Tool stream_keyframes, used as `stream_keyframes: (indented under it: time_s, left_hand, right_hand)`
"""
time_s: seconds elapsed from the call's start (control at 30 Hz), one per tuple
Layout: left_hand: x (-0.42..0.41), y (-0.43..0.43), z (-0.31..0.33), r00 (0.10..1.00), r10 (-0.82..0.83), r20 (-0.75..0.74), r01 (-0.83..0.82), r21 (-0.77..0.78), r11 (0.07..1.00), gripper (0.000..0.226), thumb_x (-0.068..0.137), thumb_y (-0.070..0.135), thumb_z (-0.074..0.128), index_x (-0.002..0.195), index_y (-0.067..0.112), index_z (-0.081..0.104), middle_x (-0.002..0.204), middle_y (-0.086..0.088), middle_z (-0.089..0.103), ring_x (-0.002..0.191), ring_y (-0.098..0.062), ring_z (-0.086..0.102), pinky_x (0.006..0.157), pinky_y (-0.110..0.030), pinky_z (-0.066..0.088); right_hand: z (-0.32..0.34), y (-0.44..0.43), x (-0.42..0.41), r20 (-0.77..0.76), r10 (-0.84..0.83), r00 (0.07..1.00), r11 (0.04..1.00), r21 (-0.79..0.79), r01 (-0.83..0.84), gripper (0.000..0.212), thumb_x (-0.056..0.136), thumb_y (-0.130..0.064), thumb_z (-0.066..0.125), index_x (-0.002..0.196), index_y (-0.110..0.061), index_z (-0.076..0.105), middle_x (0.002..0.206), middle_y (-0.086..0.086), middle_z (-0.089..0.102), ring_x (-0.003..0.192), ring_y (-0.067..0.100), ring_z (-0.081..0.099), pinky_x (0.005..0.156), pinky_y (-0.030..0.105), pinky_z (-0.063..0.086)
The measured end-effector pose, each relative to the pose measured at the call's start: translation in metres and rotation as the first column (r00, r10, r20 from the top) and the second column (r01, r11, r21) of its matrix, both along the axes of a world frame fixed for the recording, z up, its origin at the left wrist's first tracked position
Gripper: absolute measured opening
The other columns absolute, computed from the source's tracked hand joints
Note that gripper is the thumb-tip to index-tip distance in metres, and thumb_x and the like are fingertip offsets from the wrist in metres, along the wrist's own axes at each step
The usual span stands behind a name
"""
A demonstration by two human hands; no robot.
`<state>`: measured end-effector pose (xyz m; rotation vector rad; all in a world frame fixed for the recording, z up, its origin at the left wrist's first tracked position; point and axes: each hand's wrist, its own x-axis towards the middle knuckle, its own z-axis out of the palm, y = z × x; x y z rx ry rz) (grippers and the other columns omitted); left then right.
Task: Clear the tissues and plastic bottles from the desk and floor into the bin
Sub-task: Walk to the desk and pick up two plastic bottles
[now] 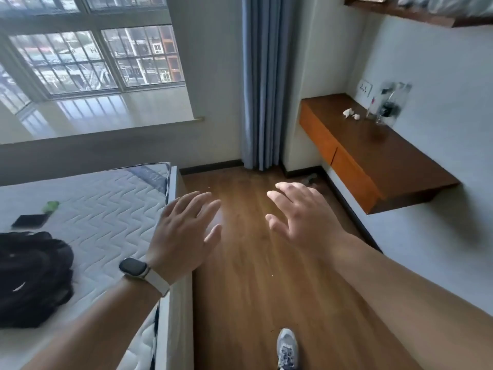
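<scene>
Stretched forward, the left hand (184, 231) and right hand (301, 217) are held empty, fingers spread, over the floor (253, 276) — a strip bounded by the edge of the bed (106, 204) and the wall-hung surface (386, 161), where crumpled tissues (350, 114) are seen beside a clear bottle (371, 108) at the far end.

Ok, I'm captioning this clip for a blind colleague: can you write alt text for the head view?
A person's left hand and right hand reach forward, open and empty, over a wooden floor between a mattress and a wall-mounted desk. Crumpled tissues and what looks like a clear plastic bottle sit at the desk's far end.
</scene>
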<state>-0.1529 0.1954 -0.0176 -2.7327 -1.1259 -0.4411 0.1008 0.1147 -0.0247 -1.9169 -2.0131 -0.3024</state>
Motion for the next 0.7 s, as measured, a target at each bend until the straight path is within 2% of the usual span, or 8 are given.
stream_keyframes:
  time_s: [0.13,0.27,0.37,0.7]
  left_hand:
    - [0.074,0.045,0.014,0.998,-0.068,-0.017,0.069,0.019,0.997,0.050,0.092,0.047,0.041,0.129,0.019,0.060,0.137,-0.004,0.057,0.129,-0.027,0.050,0.107,-0.043,0.035]
    - [0.149,0.079,0.023,0.993,-0.115,0.027,0.114,0.039,0.993,0.049,0.089,0.045,0.047,0.127,0.018,0.062,0.134,-0.004,0.059,0.128,-0.028,0.051,0.105,-0.049,0.041]
    - [0.193,0.097,0.022,0.988,-0.155,0.016,0.154,0.053,0.987,0.048,0.089,0.045,0.049,0.129,0.019,0.060,0.136,-0.002,0.057,0.130,-0.027,0.049,0.107,-0.048,0.039]
    - [0.287,0.154,0.015,0.960,-0.276,0.036,0.274,0.053,0.960,0.047,0.091,0.045,0.051,0.130,0.019,0.060,0.134,-0.002,0.058,0.129,-0.025,0.049,0.107,-0.044,0.036]
  right_hand:
    - [0.007,0.032,0.072,-0.022,-0.056,0.998,0.998,0.016,0.056,0.050,0.090,-0.046,0.045,0.122,-0.011,0.062,0.126,0.013,0.059,0.116,0.031,0.054,0.093,0.047,0.044]
    - [0.012,0.049,0.139,-0.027,-0.123,0.992,0.992,0.039,0.124,0.049,0.090,-0.046,0.046,0.123,-0.012,0.061,0.127,0.012,0.058,0.117,0.030,0.052,0.095,0.044,0.043]
    - [0.016,0.057,0.177,-0.036,-0.157,0.987,0.987,0.029,0.158,0.049,0.091,-0.046,0.045,0.122,-0.012,0.062,0.127,0.012,0.058,0.117,0.030,0.052,0.094,0.044,0.043]
    - [0.015,0.080,0.247,-0.049,-0.263,0.964,0.964,-0.051,0.261,0.051,0.094,-0.047,0.040,0.125,-0.012,0.059,0.129,0.010,0.057,0.121,0.027,0.051,0.098,0.045,0.044]
